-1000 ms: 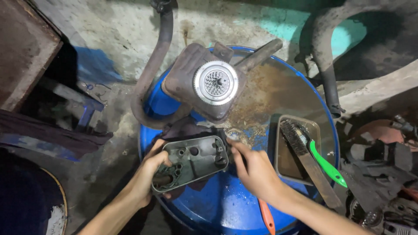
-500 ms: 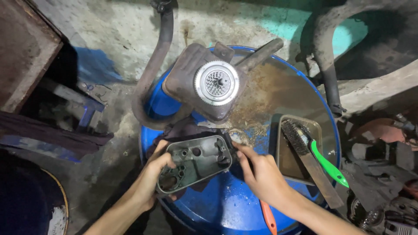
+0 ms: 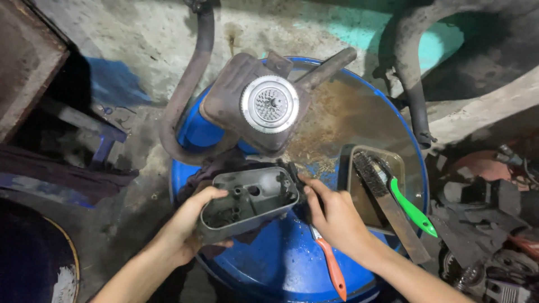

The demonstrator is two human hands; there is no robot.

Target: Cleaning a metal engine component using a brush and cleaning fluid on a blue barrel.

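Note:
Both hands hold a grey, oblong plastic cover (image 3: 250, 201) with its hollow inner side up, above a blue drum (image 3: 281, 264). My left hand (image 3: 188, 227) grips the cover's near left end. My right hand (image 3: 334, 216) has its fingers on the cover's right end, where a black part sits. An orange-handled tool (image 3: 331, 266) lies on the drum lid just under my right hand. A dark rag (image 3: 210, 168) lies beneath the cover.
A rusty muffler box with a round silver mesh disc (image 3: 269, 104) and its curved pipe (image 3: 188, 90) rests on the drum's far side. A metal tray (image 3: 396, 163) at the right holds a green-handled wire brush (image 3: 412, 207) and a flat blade. Engine parts (image 3: 494, 247) crowd the right floor.
The cover has shifted slightly up and right in my hands, and my right hand has slid closer along its right end. The muffler and tray have not moved.

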